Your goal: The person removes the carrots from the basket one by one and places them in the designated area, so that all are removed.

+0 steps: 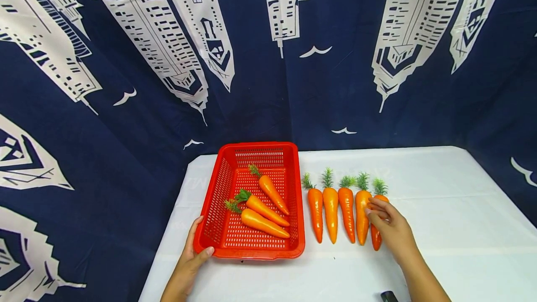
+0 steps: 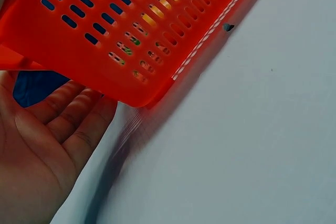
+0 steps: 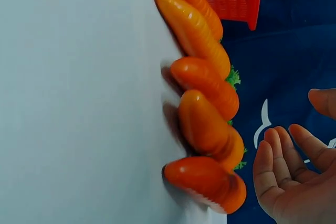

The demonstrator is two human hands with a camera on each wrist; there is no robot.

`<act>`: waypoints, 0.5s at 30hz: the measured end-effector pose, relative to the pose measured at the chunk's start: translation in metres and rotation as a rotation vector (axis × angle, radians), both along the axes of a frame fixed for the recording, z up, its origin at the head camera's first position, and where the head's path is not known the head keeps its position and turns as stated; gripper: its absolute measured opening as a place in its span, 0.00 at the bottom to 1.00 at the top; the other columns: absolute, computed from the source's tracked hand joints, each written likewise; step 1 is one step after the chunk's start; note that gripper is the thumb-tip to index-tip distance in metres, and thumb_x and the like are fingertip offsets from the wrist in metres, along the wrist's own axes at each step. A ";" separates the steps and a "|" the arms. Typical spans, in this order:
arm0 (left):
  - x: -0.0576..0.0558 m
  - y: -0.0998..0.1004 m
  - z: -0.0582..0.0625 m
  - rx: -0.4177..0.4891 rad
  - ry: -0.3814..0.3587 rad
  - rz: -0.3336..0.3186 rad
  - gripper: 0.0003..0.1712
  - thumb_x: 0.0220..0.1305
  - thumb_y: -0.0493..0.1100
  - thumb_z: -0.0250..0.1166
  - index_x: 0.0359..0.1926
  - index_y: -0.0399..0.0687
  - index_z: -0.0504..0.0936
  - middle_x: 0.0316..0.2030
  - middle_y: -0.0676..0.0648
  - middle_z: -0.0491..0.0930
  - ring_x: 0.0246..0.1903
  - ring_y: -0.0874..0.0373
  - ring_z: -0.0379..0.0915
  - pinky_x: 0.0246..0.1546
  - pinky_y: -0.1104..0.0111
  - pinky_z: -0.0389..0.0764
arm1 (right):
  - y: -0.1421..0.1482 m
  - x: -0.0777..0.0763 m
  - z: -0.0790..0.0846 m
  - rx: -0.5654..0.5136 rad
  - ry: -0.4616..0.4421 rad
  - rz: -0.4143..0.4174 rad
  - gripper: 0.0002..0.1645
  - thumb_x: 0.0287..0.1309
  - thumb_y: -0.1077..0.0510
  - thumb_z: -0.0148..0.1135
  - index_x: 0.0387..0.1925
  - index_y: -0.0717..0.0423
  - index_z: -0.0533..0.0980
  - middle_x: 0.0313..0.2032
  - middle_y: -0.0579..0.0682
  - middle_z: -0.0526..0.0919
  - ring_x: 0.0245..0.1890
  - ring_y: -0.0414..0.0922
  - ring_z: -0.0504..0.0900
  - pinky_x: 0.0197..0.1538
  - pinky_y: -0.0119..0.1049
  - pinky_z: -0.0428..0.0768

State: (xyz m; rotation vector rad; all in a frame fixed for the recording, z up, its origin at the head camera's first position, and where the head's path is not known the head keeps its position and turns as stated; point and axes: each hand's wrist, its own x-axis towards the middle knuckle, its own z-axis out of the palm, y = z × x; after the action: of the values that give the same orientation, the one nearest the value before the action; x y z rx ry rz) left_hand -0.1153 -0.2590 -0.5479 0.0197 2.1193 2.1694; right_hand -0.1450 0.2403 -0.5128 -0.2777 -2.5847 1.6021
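A red plastic basket [image 1: 251,254] stands on the left of the table with three orange carrots inside, one of them the upper carrot [image 1: 273,194]. At its near left corner my left hand [image 1: 188,264] grips the rim, thumb over the edge and fingers along the outer wall. To the right of the basket lies a row of several carrots, green tops pointing away. My right hand [image 1: 393,231] hovers over the row's right end, partly covering the rightmost carrot [image 1: 376,240] and close to the yellower carrot [image 1: 362,220] beside it. In the right wrist view its fingers [image 3: 265,169] are loosely bent and hold nothing.
A white cloth covers the table [image 1: 453,218]. Behind and around it hangs a dark blue fabric [image 1: 335,92] printed with white buildings and birds. A small black object [image 1: 388,296] lies at the near edge, by the right forearm.
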 end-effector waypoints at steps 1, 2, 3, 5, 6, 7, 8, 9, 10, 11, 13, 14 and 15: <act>0.000 0.000 0.000 0.000 0.008 -0.001 0.49 0.68 0.34 0.61 0.80 0.66 0.46 0.77 0.48 0.46 0.67 0.71 0.59 0.60 0.82 0.66 | -0.001 0.000 0.001 -0.008 0.007 0.005 0.33 0.71 0.45 0.58 0.70 0.58 0.68 0.60 0.58 0.80 0.42 0.16 0.74 0.44 0.15 0.75; 0.000 0.000 0.000 0.001 0.015 -0.001 0.49 0.67 0.34 0.61 0.80 0.66 0.46 0.77 0.48 0.46 0.67 0.71 0.59 0.61 0.82 0.66 | -0.002 0.001 0.002 -0.013 0.014 0.009 0.33 0.71 0.45 0.58 0.69 0.58 0.69 0.59 0.56 0.81 0.42 0.16 0.74 0.45 0.16 0.75; 0.000 0.000 -0.001 0.002 0.022 -0.001 0.49 0.67 0.34 0.60 0.80 0.65 0.45 0.77 0.48 0.46 0.67 0.71 0.59 0.61 0.82 0.66 | -0.003 0.002 0.003 -0.016 0.017 0.017 0.33 0.71 0.44 0.58 0.69 0.57 0.69 0.58 0.53 0.82 0.43 0.16 0.75 0.45 0.16 0.75; 0.000 0.001 -0.001 0.004 0.035 -0.002 0.49 0.67 0.33 0.60 0.80 0.64 0.45 0.76 0.48 0.47 0.67 0.71 0.59 0.61 0.81 0.65 | -0.005 0.003 0.005 -0.028 0.022 0.031 0.33 0.71 0.44 0.58 0.69 0.57 0.69 0.57 0.51 0.82 0.43 0.17 0.76 0.46 0.17 0.76; 0.000 0.001 -0.002 0.002 0.040 -0.003 0.49 0.67 0.32 0.60 0.80 0.64 0.45 0.76 0.48 0.47 0.68 0.71 0.59 0.61 0.81 0.65 | -0.005 0.004 0.006 -0.035 0.022 0.040 0.33 0.72 0.44 0.58 0.69 0.57 0.69 0.57 0.52 0.82 0.44 0.17 0.76 0.46 0.17 0.77; -0.001 0.000 -0.003 0.002 0.039 -0.002 0.49 0.67 0.33 0.60 0.80 0.64 0.46 0.76 0.48 0.47 0.67 0.71 0.59 0.61 0.81 0.65 | -0.006 0.005 0.006 -0.035 0.020 0.046 0.33 0.72 0.43 0.57 0.70 0.56 0.68 0.58 0.53 0.81 0.44 0.17 0.76 0.46 0.17 0.77; -0.001 0.000 -0.003 0.002 0.038 -0.002 0.49 0.67 0.33 0.60 0.80 0.64 0.46 0.76 0.48 0.47 0.67 0.71 0.59 0.61 0.81 0.65 | -0.007 0.005 0.007 -0.033 0.019 0.051 0.33 0.72 0.43 0.57 0.70 0.56 0.68 0.59 0.55 0.81 0.45 0.17 0.76 0.47 0.17 0.76; -0.001 0.000 -0.004 0.000 0.037 -0.001 0.49 0.67 0.33 0.60 0.80 0.64 0.46 0.76 0.48 0.47 0.67 0.71 0.59 0.61 0.81 0.65 | -0.008 0.005 0.008 -0.034 0.015 0.057 0.33 0.72 0.43 0.56 0.70 0.56 0.68 0.60 0.56 0.80 0.45 0.17 0.75 0.47 0.16 0.76; -0.001 0.000 -0.004 -0.002 0.036 -0.001 0.49 0.67 0.33 0.60 0.80 0.65 0.46 0.76 0.48 0.47 0.67 0.71 0.59 0.61 0.81 0.65 | -0.009 0.006 0.008 -0.033 0.015 0.061 0.33 0.73 0.43 0.56 0.71 0.55 0.68 0.61 0.59 0.79 0.45 0.17 0.75 0.47 0.16 0.76; -0.001 0.000 -0.004 -0.004 0.035 0.000 0.49 0.67 0.33 0.60 0.80 0.65 0.46 0.76 0.48 0.47 0.67 0.71 0.59 0.61 0.81 0.65 | -0.010 0.006 0.009 -0.029 0.011 0.064 0.33 0.73 0.42 0.55 0.71 0.55 0.67 0.62 0.60 0.78 0.45 0.17 0.74 0.48 0.15 0.75; 0.000 0.000 -0.004 -0.006 0.035 -0.001 0.49 0.67 0.33 0.60 0.80 0.65 0.46 0.76 0.48 0.47 0.67 0.71 0.59 0.61 0.81 0.65 | -0.012 0.006 0.010 -0.027 0.006 0.068 0.33 0.73 0.43 0.55 0.71 0.54 0.67 0.62 0.61 0.78 0.45 0.17 0.74 0.48 0.15 0.75; 0.000 0.000 -0.003 -0.007 0.035 -0.001 0.49 0.67 0.33 0.60 0.80 0.65 0.46 0.76 0.48 0.47 0.67 0.71 0.59 0.61 0.81 0.65 | -0.014 0.006 0.011 -0.030 0.003 0.070 0.33 0.73 0.43 0.55 0.71 0.54 0.67 0.62 0.60 0.78 0.46 0.17 0.74 0.48 0.15 0.75; 0.000 0.000 -0.003 -0.007 0.036 -0.002 0.49 0.67 0.34 0.60 0.80 0.65 0.46 0.76 0.48 0.47 0.67 0.71 0.59 0.61 0.81 0.66 | -0.015 0.006 0.011 -0.031 -0.001 0.073 0.33 0.73 0.43 0.55 0.71 0.54 0.67 0.62 0.60 0.78 0.46 0.17 0.74 0.48 0.15 0.75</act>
State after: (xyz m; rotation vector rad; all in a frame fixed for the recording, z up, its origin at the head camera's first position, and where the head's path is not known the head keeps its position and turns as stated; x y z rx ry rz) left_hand -0.1157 -0.2592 -0.5512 0.0598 2.1448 2.1767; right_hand -0.1389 0.2252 -0.5014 -0.1880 -2.6019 1.6668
